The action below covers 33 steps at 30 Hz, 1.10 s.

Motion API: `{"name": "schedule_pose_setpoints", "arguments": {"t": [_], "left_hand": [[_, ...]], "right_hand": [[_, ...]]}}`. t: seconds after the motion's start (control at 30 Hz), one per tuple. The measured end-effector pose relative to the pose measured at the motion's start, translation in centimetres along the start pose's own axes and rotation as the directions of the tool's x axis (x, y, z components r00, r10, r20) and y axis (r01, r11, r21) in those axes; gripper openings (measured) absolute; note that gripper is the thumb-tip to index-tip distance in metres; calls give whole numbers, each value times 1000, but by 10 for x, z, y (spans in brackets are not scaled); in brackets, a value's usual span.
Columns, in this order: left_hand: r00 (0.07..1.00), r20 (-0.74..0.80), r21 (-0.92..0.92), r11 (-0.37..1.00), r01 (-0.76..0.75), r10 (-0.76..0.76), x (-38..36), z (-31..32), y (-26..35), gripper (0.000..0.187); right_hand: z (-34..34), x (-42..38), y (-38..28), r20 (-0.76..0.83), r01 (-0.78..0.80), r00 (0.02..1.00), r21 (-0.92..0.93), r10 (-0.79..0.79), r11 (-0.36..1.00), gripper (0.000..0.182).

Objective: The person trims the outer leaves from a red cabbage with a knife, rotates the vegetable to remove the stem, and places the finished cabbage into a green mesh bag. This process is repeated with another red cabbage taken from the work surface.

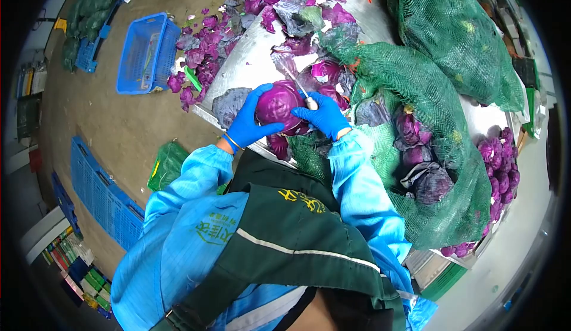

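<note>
My left hand [248, 124], in a blue glove, grips a peeled red cabbage [278, 105] from its left side and from below. The cabbage is glossy purple and held over the near edge of the metal table [241, 72]. In my right hand [327, 117], also gloved, is a knife [311, 102] with a pale handle; its thin blade points up and away, over loose leaves. The right thumb reaches to the cabbage's right side. A dull outer leaf [231, 106] lies just left of my left hand. Loose purple leaves [326, 70] lie beyond the cabbage.
To the right, an open green mesh sack [458, 146] holds unpeeled cabbages [429, 182]; a full sack [461, 39] lies behind it. Peeled cabbages [499, 164] are piled at far right. Leaves [205, 63] cover the floor beside a blue crate [147, 54]. A blue pallet [104, 191] stands left.
</note>
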<state>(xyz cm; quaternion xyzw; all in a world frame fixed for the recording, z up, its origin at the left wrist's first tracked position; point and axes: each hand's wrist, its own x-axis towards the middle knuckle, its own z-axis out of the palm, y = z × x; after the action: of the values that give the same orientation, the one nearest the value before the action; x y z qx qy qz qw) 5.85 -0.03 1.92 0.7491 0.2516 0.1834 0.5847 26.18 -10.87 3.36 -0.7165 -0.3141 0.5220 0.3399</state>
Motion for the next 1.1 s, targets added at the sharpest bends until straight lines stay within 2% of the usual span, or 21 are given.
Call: {"name": "schedule_pose_setpoints", "arguments": {"t": [0.03, 0.07, 0.1, 0.17, 0.2, 0.3, 0.4, 0.43, 0.5, 0.57, 0.6, 0.67, 0.7, 0.73, 0.77, 0.8, 0.87, 0.93, 1.0, 1.03, 1.1], "left_hand": [[995, -23, -102, 990, 97, -100, -1, 1, 1, 94], [994, -28, -101, 990, 100, -104, 0, 3, 1, 94], [992, -77, -63, 993, 99, -104, 1, 6, 2, 92], [985, -149, -16, 996, 88, -89, 4, 11, 1, 90], [986, -146, -16, 996, 85, -86, 5, 11, -2, 90], [986, -126, -5, 994, 113, -112, 5, 9, -5, 93], [987, -126, -19, 995, 98, -100, 2, 7, -3, 92], [992, -117, 9, 999, 51, -50, 0, 3, -4, 91], [994, -106, 37, 999, 5, -1, -2, -4, 2, 90], [998, -59, -113, 993, -25, 18, -5, -12, 15, 91], [998, -64, -110, 994, -26, 19, -7, -15, 18, 91], [987, -161, -313, 949, -25, -28, -5, -23, 21, 91], [981, -185, -415, 910, -17, -66, -4, -24, 21, 87], [979, -195, -408, 913, -22, -64, -3, -24, 23, 87], [954, -253, -549, 836, -4, -161, 1, -21, 30, 84], [920, -293, -676, 737, -7, -259, 6, -21, 34, 81], [902, -347, -651, 758, -34, -258, 12, -19, 30, 76], [816, -416, -746, 664, -54, -402, 20, -7, 47, 70], [801, -444, -757, 647, -94, -403, 23, 2, 40, 67], [789, -477, -714, 694, -91, -387, 22, 6, 31, 67], [768, -527, -650, 754, -89, -364, 21, 12, 32, 71]], "right_hand": [[6, 2, 6, -76, 106, 991, -47, -109, 993, 57], [12, 1, 6, -143, 204, 966, -101, -217, 974, 54], [15, 0, 6, -137, 203, 967, -100, -215, 974, 54], [18, -3, -1, -185, 279, 920, -309, -346, 909, 42], [18, -6, -8, -189, 278, 919, -310, -346, 909, 42], [26, -15, -17, -198, 235, 889, -576, -413, 783, 21], [31, -12, -15, -306, 140, 874, -586, -377, 798, 19], [27, -10, -13, -307, 141, 873, -585, -378, 799, 19], [9, -4, -14, -385, 259, 825, -392, -413, 883, 19], [-11, 10, -2, -496, 153, 809, -342, -316, 927, 20], [-24, 8, -10, -526, 74, 816, -319, -241, 945, 22], [-46, 19, 12, -599, 109, 761, -260, -249, 959, 26], [-49, 19, 10, -632, 194, 710, -252, -312, 948, 30], [-47, 15, 12, -662, 274, 655, -242, -365, 931, 35], [-42, -2, -12, -660, 243, 644, -303, -387, 921, 43], [-34, -18, -38, -657, 252, 644, -303, -393, 919, 43], [-10, -45, -77, -499, 181, 852, -9, -161, 983, 48], [20, -44, -71, -362, 303, 903, 156, -231, 940, 57], [41, -40, -65, -342, 234, 917, 37, -207, 972, 65], [48, -33, -59, -381, 296, 882, -12, -278, 955, 68], [44, -32, -62, -359, 229, 907, -16, -220, 973, 68]]}}
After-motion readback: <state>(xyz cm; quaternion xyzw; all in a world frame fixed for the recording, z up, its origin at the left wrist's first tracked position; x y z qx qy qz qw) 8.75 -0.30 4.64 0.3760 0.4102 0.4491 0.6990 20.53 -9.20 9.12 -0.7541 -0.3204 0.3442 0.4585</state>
